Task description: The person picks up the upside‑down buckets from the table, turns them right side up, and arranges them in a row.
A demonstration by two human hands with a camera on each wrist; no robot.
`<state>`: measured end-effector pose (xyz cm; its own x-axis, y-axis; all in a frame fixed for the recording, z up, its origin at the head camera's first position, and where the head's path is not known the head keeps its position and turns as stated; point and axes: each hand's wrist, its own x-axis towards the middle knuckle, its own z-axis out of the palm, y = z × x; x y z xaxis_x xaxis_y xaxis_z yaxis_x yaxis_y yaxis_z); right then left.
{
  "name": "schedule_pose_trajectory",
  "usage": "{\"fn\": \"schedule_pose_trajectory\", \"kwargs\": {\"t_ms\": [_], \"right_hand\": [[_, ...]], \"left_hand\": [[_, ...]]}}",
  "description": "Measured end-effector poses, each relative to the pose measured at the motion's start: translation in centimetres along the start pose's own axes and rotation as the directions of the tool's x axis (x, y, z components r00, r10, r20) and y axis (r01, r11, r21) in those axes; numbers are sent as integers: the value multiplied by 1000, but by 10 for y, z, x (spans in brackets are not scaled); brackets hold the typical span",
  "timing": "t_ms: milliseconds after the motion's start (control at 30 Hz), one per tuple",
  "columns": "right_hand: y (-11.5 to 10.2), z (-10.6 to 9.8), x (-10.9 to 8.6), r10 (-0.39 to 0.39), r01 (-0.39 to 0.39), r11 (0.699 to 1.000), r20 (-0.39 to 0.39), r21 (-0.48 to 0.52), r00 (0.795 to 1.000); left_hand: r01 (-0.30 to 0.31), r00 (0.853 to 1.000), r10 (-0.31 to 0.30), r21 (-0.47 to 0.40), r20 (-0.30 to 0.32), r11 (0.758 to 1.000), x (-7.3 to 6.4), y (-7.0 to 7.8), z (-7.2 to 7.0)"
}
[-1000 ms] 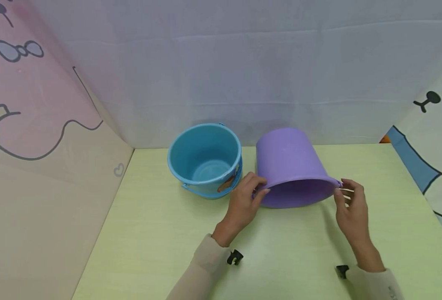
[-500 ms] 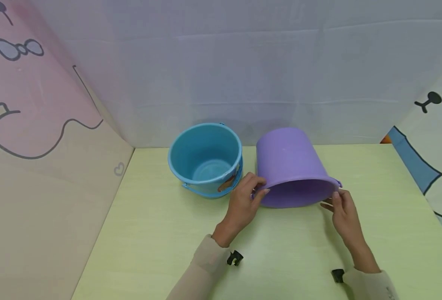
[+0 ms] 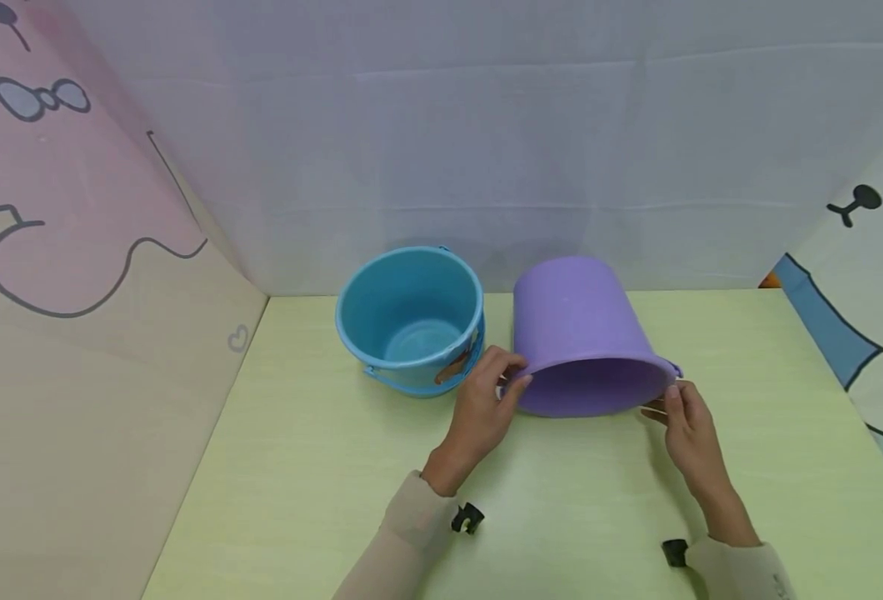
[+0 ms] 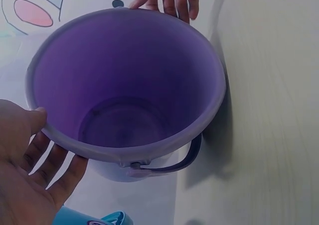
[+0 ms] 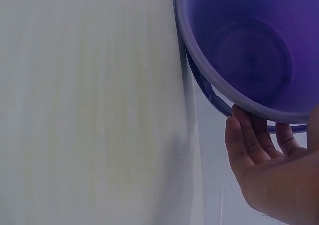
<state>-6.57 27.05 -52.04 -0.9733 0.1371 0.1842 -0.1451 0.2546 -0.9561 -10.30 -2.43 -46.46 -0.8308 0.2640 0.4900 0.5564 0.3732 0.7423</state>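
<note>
A purple bucket (image 3: pixel 580 310) lies tipped on its side, its mouth facing me. My left hand (image 3: pixel 481 410) holds the left part of the rim, and in the left wrist view the thumb (image 4: pixel 37 119) laps over the edge with the fingers outside. At the right part of the rim, my right hand (image 3: pixel 690 432) grips with the thumb at the edge and the fingers outside and below. The purple handle (image 4: pixel 174 168) hangs beneath the rim in the left wrist view. Nothing shows inside the bucket.
A blue bucket (image 3: pixel 370 312) stands upright just left of the purple one, its handle lowered. The pale green table (image 3: pixel 299 467) ends at a white back sheet (image 3: pixel 486 133). Printed side sheets (image 3: pixel 97 358) flank it.
My right hand has left the handle joint at the right and moved down and left along the rim. The left hand and both buckets have stayed nearly still.
</note>
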Motion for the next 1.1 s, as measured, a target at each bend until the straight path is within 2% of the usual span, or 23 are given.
{"fn": "schedule_pose_trajectory", "kwargs": {"t_ms": [300,533,900,1100], "right_hand": [[-6,-4,-1,4,-4,1000,-20,8,1000],[-13,-7,-1,46,-34,983,-63,180,997],[-30,-7,7,111,-94,991,-189,98,976],[-31,-7,7,159,-137,983,-194,122,968]], "left_hand": [[23,1000,-23,-40,6,999,-1,0,1],[67,998,-66,-93,7,993,-1,0,2],[182,983,-179,-168,31,969,1,3,2],[194,981,-195,-174,17,965,2,4,3]]}}
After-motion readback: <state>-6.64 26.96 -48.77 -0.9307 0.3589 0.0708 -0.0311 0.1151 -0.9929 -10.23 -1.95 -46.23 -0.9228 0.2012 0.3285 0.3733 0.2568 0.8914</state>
